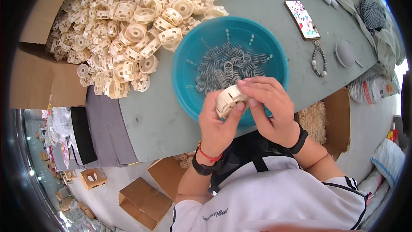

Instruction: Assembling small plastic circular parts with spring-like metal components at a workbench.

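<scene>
With the left hand curled around a round, slotted cream part, gripping it on a tilt between thumb and fingers. With the right hand partly closed, touching fingertips to the part's upper right side; impossible to tell whether also pinching something small beneath those fingers. Holding the part over the near side of a teal basin, close to the near edge of the desk. Inside the basin, heaped loosely across its bottom with small metal springs. Just left of the basin, piled high toward the desk's far left corner with similar cream parts. At the left edge, bordered by a cardboard box. Right of the basin, laid out nearer the desk's right edge with a lit phone, its beaded strap and a grey rounded pad. Below the right edge, flanked by an open carton holding small pale pieces.
</scene>
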`<state>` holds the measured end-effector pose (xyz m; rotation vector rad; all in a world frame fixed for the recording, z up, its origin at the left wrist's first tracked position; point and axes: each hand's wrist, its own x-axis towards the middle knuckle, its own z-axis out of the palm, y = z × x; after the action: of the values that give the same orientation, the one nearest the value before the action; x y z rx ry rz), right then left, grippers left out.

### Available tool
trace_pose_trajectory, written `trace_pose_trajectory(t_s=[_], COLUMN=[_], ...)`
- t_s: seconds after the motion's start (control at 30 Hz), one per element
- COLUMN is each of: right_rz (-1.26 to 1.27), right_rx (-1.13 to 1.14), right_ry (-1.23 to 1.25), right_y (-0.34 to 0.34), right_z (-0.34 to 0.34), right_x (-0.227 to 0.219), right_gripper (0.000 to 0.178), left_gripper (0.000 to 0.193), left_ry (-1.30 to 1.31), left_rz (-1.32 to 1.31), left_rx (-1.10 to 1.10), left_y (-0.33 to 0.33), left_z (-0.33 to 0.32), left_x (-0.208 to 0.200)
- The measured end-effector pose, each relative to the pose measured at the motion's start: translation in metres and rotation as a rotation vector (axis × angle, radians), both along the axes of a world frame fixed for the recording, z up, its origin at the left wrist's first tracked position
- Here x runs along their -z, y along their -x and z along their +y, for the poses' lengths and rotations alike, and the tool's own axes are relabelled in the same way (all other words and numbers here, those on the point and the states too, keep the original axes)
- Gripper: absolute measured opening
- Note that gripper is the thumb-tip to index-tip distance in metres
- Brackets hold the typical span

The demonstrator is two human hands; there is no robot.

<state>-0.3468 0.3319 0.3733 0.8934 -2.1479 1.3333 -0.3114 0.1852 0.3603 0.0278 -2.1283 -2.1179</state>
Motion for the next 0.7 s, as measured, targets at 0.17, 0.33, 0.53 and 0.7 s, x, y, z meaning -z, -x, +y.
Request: trace_pose_trajectory(t_s=[0.17, 0.33, 0.53, 0.7], right_rz=[-0.037, -0.198, -0.506, -0.912], right_rx=[0.06, 0.034, 0.012, -0.077], right_ry=[0.032, 0.122, 0.308, 0.446], right_y=[0.0, -0.009, 0.002, 0.009], right_z=[-0.002, -0.006, -0.004, -0.004], right_x=[-0.001, -0.01, 0.008, 0.015], right_gripper=[0.024, 0.024, 0.014, 0.011], left_gripper=[0.032, 0.041, 0.039, 0.018], left_ry=[0.089, 0.011, -0.387, -0.724], left_rz=[0.015, 0.031, -0.213, -0.242], left_rx=[-0.04, -0.072, 0.212, 0.282], left_y=[-0.001, 0.004, 0.01, 0.013], left_z=[0.005, 0.007, -0.015, -0.022], left_x=[0.004, 0.0, -0.012, -0.008])
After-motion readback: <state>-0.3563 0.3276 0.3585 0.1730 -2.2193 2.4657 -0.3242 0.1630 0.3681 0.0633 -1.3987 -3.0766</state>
